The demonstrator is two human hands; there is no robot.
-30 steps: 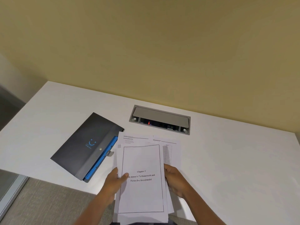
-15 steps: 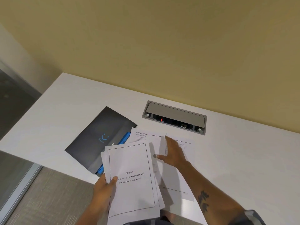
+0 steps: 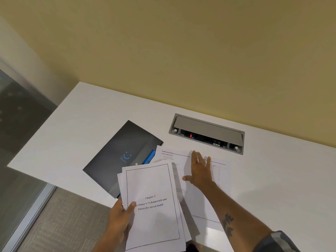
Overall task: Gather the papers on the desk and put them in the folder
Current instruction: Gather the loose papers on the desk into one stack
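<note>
L hand (image 3: pixel 121 216) pinches a stack of papers (image 3: pixel 152 206) at its left edge, thumb on top, fingers under; top sheet reads "Chapter 3"; stack held above desk's near edge, overlapping the folder's near corner. R hand (image 3: pixel 200 171) lies flat, fingers spread, palm down on loose sheets (image 3: pixel 183 157) lying on the white desk (image 3: pixel 81 124). Dark folder (image 3: pixel 121 157) w/ blue inner edge lies shut, angled, left of the sheets, touching them; grey cable box (image 3: pixel 207 132) sits beyond.
</note>
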